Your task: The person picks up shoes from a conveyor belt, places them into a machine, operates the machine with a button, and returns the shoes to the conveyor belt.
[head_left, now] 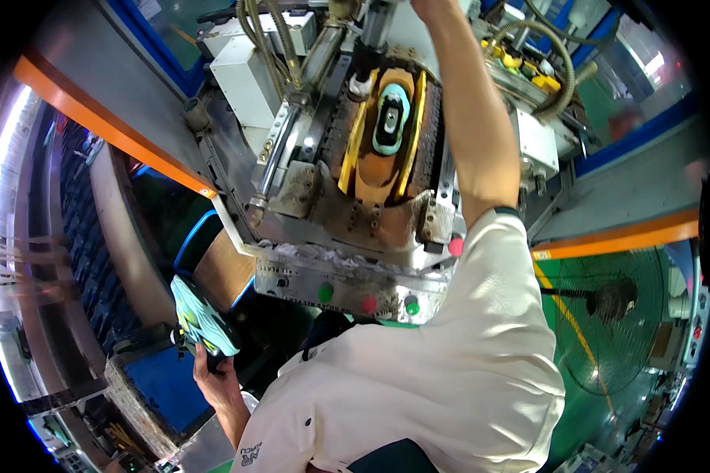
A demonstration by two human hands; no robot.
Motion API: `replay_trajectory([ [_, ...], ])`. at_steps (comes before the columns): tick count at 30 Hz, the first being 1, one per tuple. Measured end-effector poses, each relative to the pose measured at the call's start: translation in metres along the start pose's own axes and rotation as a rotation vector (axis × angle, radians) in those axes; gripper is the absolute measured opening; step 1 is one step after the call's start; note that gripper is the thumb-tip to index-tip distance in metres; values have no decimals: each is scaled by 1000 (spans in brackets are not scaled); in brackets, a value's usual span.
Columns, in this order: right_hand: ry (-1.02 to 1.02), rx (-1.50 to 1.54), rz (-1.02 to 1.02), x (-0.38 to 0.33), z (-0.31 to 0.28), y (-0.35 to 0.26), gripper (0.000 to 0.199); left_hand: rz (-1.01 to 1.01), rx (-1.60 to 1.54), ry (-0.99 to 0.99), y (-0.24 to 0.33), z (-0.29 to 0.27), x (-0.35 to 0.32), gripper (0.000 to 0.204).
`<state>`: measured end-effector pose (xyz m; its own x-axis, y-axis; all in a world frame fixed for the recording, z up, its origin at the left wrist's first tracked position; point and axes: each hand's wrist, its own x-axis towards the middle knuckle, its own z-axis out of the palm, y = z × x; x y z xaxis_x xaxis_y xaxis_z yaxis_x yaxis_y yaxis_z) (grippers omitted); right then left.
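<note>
At the lower left, my left hand (217,382) is closed around the bottom end of a light-blue shoe upper (201,319) with a striped pattern and dark parts. My right arm (481,134) stretches up across the machine and passes out over the top edge, so the hand is cut off. Left of that forearm, a second light-blue shoe upper (403,101) with a dark opening sits in the brown and yellow mould (379,169) of a press. A metal cylinder (377,27) stands over the mould's far end.
Round green and red buttons line the machine's front panel (347,292). A blue-topped stand (162,386) is below my left hand, near a conveyor belt (118,229). Orange-edged guards (110,118) flank the machine. A caged fan (607,303) stands at the right.
</note>
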<state>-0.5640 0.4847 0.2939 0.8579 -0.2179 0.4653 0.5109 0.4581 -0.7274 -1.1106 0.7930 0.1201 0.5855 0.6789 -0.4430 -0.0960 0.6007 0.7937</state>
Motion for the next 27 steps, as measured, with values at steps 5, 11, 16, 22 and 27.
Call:
replay_trajectory([
  [5, 108, -10, 22, -11, 10, 3, 52, 1, -12, -39, -2, 7, -12, 28],
  [11, 233, -351, -304, -77, -11, -23, 28, 20, -13, -48, -5, -1, -19, 28],
  [16, -114, -553, -496, -308, -18, 6, 12, 3, -20, -61, -8, -8, -16, 31],
  [22, -712, -883, -34, -542, -44, 141, 20, 11, 59, -38, -9, 16, -27, 32],
  [27, -565, -832, -129, -514, -39, 134, 25, 25, 130, -51, -8, 21, -34, 33],
])
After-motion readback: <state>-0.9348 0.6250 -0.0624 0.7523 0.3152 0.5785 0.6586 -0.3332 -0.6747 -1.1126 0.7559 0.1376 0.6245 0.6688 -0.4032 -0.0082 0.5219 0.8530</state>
